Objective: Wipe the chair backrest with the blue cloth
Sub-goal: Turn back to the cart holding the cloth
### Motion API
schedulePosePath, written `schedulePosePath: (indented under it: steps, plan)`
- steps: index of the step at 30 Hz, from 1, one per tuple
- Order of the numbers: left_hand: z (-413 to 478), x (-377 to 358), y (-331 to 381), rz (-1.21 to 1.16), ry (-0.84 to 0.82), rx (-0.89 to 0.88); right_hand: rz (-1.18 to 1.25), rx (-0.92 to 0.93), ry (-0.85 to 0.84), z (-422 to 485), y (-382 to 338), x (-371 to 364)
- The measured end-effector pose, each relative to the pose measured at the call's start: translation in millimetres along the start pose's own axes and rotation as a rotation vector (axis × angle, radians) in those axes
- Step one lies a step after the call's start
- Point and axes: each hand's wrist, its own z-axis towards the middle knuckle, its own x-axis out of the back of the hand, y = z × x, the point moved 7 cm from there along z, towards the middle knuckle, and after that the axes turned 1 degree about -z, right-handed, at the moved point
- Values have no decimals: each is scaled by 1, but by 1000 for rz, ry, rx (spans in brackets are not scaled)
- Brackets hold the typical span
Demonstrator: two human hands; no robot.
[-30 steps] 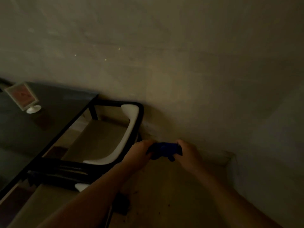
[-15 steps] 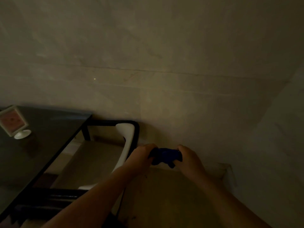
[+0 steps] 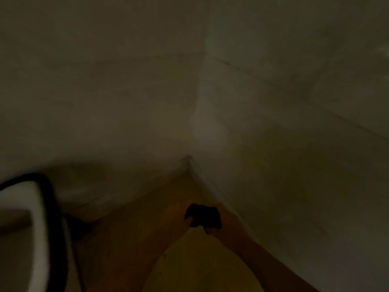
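The scene is dim and blurred. The blue cloth is bunched into a dark wad low in the middle, above the floor. My left hand grips its left side and my right hand grips its right side. The chair backrest, white with a black frame, curves along the lower left edge, well apart from both hands and the cloth.
Two pale walls meet in a corner just beyond my hands, with a skirting board along the floor. The right wall runs close to my right forearm. Yellowish floor lies below my arms.
The view has swung right toward the wall corner. The table and stand have left the frame, the chair has slid to the left edge, and both hands still hold the cloth.
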Motion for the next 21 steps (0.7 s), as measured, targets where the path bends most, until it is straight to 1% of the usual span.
schedulePosePath:
  steps: [1,2,3,7,9,10,11,15,17,19,21]
  plan:
    - [-2,-21,17,-28,-53,-32,34,-25,66,-8,9,6]
    - [-5,-44,38,-40,-123,-69,64,-119,117,-32,33,17]
    - [-7,-62,59,-41,-173,-117,93,-160,173,-52,55,27]
    - [-21,-121,148,39,-284,-363,171,-319,278,-136,119,63]
    - [-35,-158,190,57,-371,-433,169,-393,304,-178,150,74]
    - [-47,-186,218,63,-405,-469,186,-435,353,-213,173,81]
    - [-51,-195,230,86,-401,-481,204,-434,410,-228,181,86]
    - [-105,-278,306,117,-520,-610,285,-556,581,-342,235,100]
    - [-142,-323,342,127,-621,-659,321,-621,682,-404,257,100]
    - [-182,-366,373,176,-759,-691,371,-706,795,-465,275,94]
    - [-217,-392,401,185,-826,-770,428,-789,903,-517,283,86]
